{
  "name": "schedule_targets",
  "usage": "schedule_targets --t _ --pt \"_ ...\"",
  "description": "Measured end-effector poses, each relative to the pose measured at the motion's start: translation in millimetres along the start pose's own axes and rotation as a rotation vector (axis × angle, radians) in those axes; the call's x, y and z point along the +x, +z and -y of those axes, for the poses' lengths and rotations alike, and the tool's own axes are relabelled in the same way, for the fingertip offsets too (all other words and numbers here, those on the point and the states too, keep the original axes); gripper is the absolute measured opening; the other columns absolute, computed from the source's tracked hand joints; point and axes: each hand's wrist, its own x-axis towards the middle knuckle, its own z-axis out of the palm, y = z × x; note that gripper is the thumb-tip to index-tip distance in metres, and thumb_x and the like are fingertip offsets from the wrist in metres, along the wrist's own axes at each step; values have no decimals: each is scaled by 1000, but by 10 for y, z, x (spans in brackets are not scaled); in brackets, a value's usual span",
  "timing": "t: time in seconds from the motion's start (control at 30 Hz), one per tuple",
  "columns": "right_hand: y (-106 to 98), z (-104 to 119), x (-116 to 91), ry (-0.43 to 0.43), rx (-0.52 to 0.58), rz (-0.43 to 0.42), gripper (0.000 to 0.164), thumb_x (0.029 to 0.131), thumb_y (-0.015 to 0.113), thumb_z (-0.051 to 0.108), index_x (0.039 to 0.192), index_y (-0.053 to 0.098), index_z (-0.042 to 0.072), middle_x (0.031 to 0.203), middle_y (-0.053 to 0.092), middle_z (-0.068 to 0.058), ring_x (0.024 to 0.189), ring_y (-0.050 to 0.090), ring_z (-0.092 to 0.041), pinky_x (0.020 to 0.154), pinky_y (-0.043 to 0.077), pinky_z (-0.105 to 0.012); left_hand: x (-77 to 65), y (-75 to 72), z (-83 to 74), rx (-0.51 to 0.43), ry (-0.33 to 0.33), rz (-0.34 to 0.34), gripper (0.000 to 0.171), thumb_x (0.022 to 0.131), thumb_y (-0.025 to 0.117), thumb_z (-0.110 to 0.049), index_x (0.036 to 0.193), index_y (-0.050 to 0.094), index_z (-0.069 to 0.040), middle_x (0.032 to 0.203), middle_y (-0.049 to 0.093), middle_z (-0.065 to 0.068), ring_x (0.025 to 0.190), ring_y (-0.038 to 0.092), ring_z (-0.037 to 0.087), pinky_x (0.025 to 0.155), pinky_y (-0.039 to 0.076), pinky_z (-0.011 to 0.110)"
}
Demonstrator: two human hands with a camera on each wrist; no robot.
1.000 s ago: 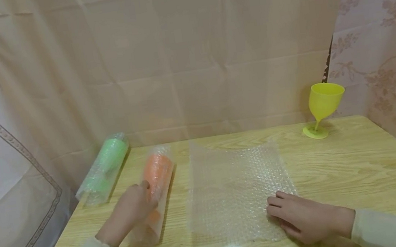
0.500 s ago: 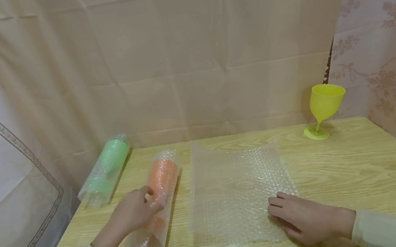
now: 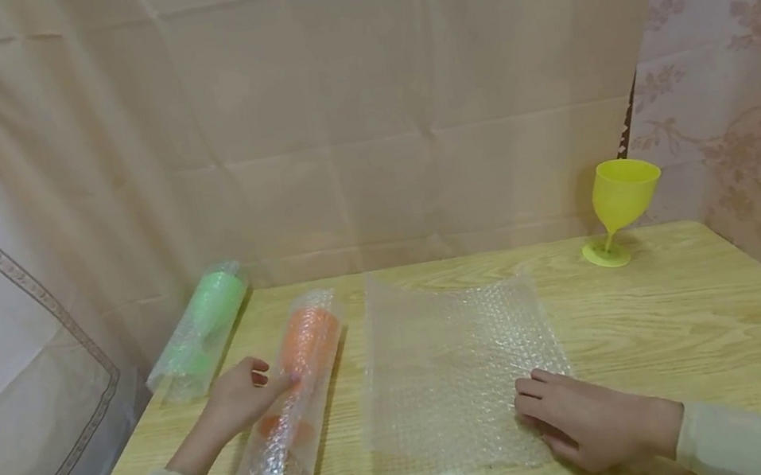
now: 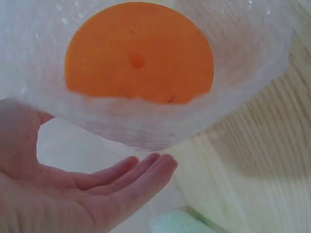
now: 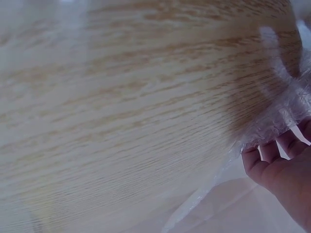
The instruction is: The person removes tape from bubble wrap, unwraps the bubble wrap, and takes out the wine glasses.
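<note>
An orange goblet (image 3: 309,340) rolled in bubble wrap lies slantwise on the table, left of the middle; its round base (image 4: 138,53) faces the left wrist camera. Beside it my left hand (image 3: 237,399) has its thumb at the wrap, the other fingers extended and apart from the roll. A flat sheet of bubble wrap (image 3: 445,373) is spread out in the middle. My right hand (image 3: 585,421) rests on that sheet's right edge with fingers slightly bent; in the right wrist view its fingertips touch the wrap's edge (image 5: 277,121).
Further left lies a green roll (image 3: 211,312) in bubble wrap, near the table's left edge. A yellow goblet (image 3: 624,197) stands upright at the back right of the wooden table (image 3: 688,325). Beige cloth (image 3: 369,94) hangs behind the table.
My left hand has loosened from the wrapped orange goblet and drawn back left, its fingers coming off the top. The roll shifted slightly right, towards the sheet. My right hand stays put.
</note>
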Motion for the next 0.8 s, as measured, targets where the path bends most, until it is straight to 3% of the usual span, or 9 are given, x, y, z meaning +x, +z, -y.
schedule_targets --t 0.13,0.27,0.4,0.53,0.6,0.8 --pt "-15 -8 10 -2 -21 -17 24 78 67 17 93 50 23 91 40 15 84 36 1 79 41 -24 15 -12 -16 -12 -29 77 80 88 58 -54 124 46 15 120 57 35 105 60 43 78 55 44" --pt "-24 11 9 19 -31 4 21 81 64 16 96 51 22 94 43 15 90 44 -1 90 50 -37 0 11 -29 -30 -63 140 85 87 58 -57 126 44 17 123 56 34 107 60 43 82 54 47" --pt "-20 47 -11 44 1 42 18 86 61 17 100 51 24 97 44 15 96 49 -3 94 50 -44 -26 71 -21 -37 -100 158 78 84 61 -56 114 52 15 110 62 27 95 63 34 75 53 43" --pt "0 80 -34 54 43 45 17 90 59 19 104 52 26 98 44 17 92 45 -1 84 49 -32 -43 129 -2 -58 -138 140 56 82 66 -52 89 58 3 82 58 12 75 55 21 61 45 32" --pt "8 81 -34 51 47 32 17 90 59 19 104 52 27 97 43 17 89 41 1 79 46 -26 -37 130 13 -70 -148 144 54 82 66 -51 86 57 1 78 55 9 72 52 21 59 42 30" --pt "-8 43 -13 63 38 20 18 89 61 19 102 51 28 95 42 17 86 38 2 75 42 -20 30 54 133 -178 -97 218 63 85 63 -49 105 58 11 91 62 12 79 58 19 66 50 32"
